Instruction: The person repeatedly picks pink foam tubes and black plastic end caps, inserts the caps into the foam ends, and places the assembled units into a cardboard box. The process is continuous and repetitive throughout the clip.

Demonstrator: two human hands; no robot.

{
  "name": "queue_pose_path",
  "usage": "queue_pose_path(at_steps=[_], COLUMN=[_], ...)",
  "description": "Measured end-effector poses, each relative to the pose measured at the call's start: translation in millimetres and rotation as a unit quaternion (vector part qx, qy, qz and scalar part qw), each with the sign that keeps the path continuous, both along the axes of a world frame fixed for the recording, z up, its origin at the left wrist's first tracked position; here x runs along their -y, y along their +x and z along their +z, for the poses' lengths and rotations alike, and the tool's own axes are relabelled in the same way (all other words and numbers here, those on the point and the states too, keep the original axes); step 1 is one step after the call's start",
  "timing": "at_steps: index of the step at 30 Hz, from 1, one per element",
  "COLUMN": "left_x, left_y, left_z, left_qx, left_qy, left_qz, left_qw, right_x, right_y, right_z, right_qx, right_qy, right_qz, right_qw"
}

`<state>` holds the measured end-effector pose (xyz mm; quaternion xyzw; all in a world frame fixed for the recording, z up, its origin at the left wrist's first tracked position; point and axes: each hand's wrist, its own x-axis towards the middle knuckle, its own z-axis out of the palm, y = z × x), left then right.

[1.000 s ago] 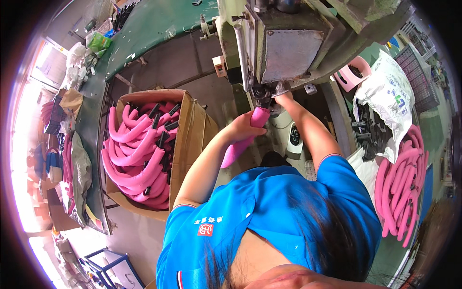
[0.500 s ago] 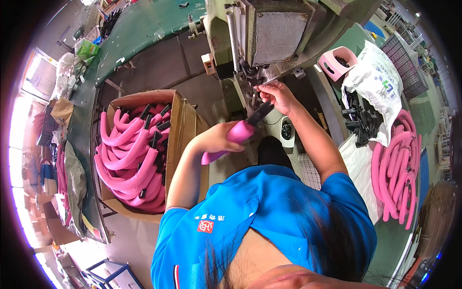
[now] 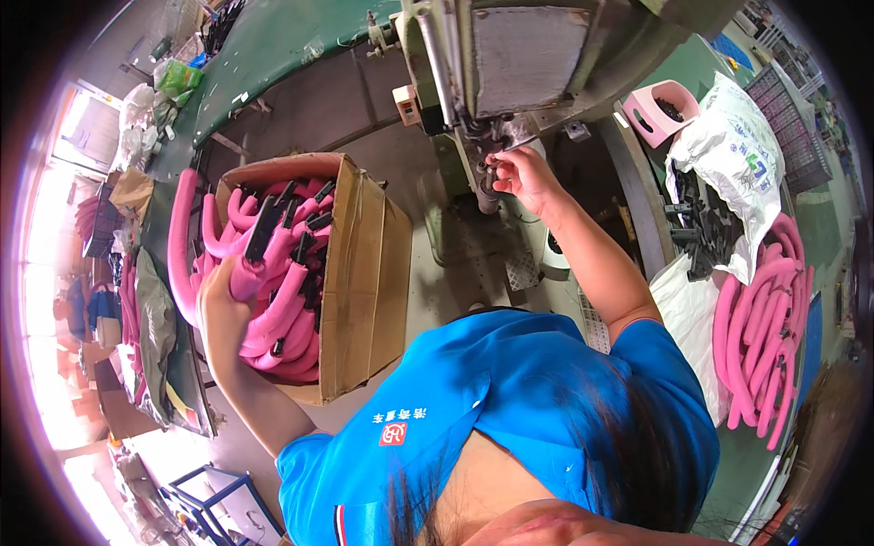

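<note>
My left hand (image 3: 221, 305) reaches into an open cardboard box (image 3: 364, 273) at my left and grips a pink curved foam tube (image 3: 253, 276) with a black end piece. It lies among several like tubes (image 3: 287, 314) heaped in the box. My right hand (image 3: 521, 175) is raised at the front of a grey metal machine (image 3: 528, 55). Its curled fingertips touch a small dark fitting (image 3: 492, 164) there; whether they pinch anything is hidden.
A heap of pink tubes (image 3: 765, 318) lies at the right, beside a white sack (image 3: 737, 155) and black parts (image 3: 692, 237). A pink stool (image 3: 660, 109) stands behind them. A green conveyor (image 3: 264, 45) runs along the far left, with bags and clutter at its edge.
My left hand carried the pink tube from the machine leftward into the cardboard box. My right hand stayed at the machine's front.
</note>
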<state>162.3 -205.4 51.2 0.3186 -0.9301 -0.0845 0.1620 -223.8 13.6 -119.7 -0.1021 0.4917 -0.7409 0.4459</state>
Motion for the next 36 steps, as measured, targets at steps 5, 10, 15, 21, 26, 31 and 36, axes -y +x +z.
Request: queue_pose_path(at_steps=[5, 10, 15, 21, 26, 31, 36], left_x=[123.3, 42.4, -134.9, -257.4, -310.1, -340.7, -357.8], left_y=[25.0, -52.3, -145.8, -185.7, -202.1, -210.5, -226.2], left_z=[-105.4, -128.3, -39.9, -5.5, -1.1, -1.5, 1.7], left_qx=[0.359, 0.043, -0.11, -0.312, -0.295, -0.295, -0.292], left_qy=[-0.028, 0.141, 0.258, 0.509, 0.55, 0.558, 0.56], left_qz=[0.27, -0.055, -0.513, -0.749, -0.756, -0.758, -0.759], left_qw=[0.893, 0.988, 0.812, 0.287, 0.197, 0.168, 0.156], right_x=[-39.4, -150.5, -291.0, -515.6, -613.6, -558.8, -545.5], right_y=[1.1, -20.8, -40.1, -29.3, 25.2, 7.7, -11.4], right_z=[-4.0, -39.4, -70.9, -107.3, -140.3, -91.9, -83.3], right_qx=[0.006, 0.001, -0.157, -0.518, -0.459, -0.325, -0.297], right_qy=[0.028, 0.107, 0.256, 0.659, 0.726, 0.801, 0.761], right_qz=[-0.07, -0.183, -0.372, -0.388, -0.267, -0.211, -0.194], right_qw=[0.997, 0.977, 0.878, 0.383, 0.438, 0.457, 0.543])
